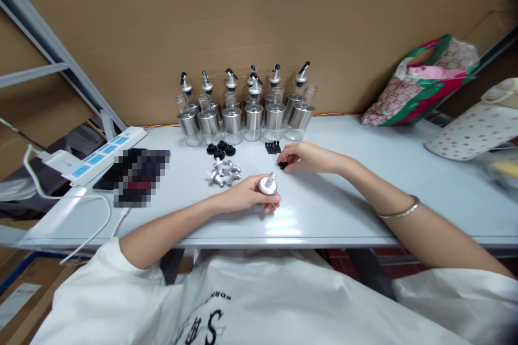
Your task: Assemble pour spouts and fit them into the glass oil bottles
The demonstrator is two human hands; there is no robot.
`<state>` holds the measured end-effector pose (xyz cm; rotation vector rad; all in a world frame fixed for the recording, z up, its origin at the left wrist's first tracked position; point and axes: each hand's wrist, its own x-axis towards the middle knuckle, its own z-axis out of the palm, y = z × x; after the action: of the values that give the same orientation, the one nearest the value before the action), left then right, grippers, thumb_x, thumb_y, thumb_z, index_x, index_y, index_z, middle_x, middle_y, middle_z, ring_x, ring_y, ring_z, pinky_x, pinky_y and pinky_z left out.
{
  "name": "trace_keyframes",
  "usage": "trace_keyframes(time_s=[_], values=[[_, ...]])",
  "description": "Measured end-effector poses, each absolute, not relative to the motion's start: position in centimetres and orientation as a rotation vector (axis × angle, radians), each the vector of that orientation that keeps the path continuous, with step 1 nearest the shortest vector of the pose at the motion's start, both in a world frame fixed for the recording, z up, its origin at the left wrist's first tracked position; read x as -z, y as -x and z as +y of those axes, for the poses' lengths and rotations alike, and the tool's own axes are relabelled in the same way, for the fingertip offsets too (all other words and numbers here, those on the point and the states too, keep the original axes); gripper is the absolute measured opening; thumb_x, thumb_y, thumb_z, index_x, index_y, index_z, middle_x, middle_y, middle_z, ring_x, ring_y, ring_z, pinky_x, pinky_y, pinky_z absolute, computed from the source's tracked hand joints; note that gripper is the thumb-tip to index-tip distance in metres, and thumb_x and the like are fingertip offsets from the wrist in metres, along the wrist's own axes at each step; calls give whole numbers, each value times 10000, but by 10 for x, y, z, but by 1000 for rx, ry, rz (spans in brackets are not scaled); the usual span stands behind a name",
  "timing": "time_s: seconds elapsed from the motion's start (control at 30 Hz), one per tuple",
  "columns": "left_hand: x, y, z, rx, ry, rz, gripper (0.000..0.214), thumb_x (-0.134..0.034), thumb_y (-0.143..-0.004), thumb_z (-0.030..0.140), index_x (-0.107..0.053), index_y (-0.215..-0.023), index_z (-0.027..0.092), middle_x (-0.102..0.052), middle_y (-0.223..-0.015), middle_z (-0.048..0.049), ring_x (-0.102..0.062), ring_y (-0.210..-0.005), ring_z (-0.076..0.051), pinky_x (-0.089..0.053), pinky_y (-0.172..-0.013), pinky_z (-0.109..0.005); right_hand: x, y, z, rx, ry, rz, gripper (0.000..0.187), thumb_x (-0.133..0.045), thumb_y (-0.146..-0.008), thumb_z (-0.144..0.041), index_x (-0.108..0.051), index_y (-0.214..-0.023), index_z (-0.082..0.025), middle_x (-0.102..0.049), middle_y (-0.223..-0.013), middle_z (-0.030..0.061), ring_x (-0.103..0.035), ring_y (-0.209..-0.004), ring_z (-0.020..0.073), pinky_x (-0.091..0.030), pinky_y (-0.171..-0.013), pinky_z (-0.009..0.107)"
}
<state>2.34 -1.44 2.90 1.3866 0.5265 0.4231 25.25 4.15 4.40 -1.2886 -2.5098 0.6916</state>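
Observation:
My left hand [257,194] is closed around a silver pourer spout [267,185], held upright just above the table. At the tabletop, my right hand [297,157] has its fingertips closed on a small black piece [282,165], mostly covered by the fingers. Just behind it lies a row of small black spout caps [272,147]. Several black rubber stoppers [220,149] sit in a group to the left. In front of those is a pile of loose silver pourer spouts [225,172].
Rows of glass-and-steel oil bottles [232,120] stand at the back, some fitted with spouts. On the left are a power strip [107,153], a white cable [107,210] and a blurred-out phone-like object [137,178]. A patterned bag [421,83] and a dotted white container [473,126] stand right.

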Motion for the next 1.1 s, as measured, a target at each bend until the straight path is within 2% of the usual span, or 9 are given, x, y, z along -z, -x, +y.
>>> trace_keyframes(time_s=[0.2, 0.57, 0.8, 1.0, 1.1], values=[[-28, -24, -14, -420, -1395, 528, 375, -750, -713, 402, -485, -739, 138, -613, -667, 6, -525, -530, -70, -402, -581, -261, -42, -250, 43, -657, 1261, -2544, 346, -642, -747, -443, -723, -920, -154, -697, -910, 91, -612, -744, 190, -450, -655, 288], [-31, -24, -14, -417, -1399, 541, 396, -756, -697, 428, -486, -733, 140, -612, -658, 15, -524, -528, -68, -401, -585, -262, -39, -246, 40, -618, 1264, -2574, 351, -576, -797, -382, -700, -1027, -148, -668, -953, 104, -583, -749, 188, -439, -665, 295], [-31, -24, -14, -421, -1397, 539, 427, -768, -677, 451, -481, -714, 138, -611, -653, 13, -523, -520, -66, -397, -573, -257, -40, -246, 39, -660, 1223, -2594, 278, -550, -794, -312, -714, -932, -135, -658, -933, 108, -579, -732, 178, -443, -681, 294], [-31, -24, -14, -416, -1401, 540, 432, -766, -676, 464, -479, -722, 143, -608, -647, 18, -519, -520, -66, -401, -581, -261, -40, -245, 38, -631, 1219, -2587, 297, -542, -810, -321, -698, -988, -140, -633, -943, 107, -570, -726, 174, -448, -668, 291], [-30, -24, -14, -417, -1406, 537, 415, -759, -691, 448, -481, -726, 143, -612, -656, 15, -523, -526, -67, -402, -581, -259, -38, -246, 40, -650, 1162, -2604, 274, -530, -824, -306, -708, -947, -139, -629, -944, 110, -581, -742, 175, -463, -711, 302]])
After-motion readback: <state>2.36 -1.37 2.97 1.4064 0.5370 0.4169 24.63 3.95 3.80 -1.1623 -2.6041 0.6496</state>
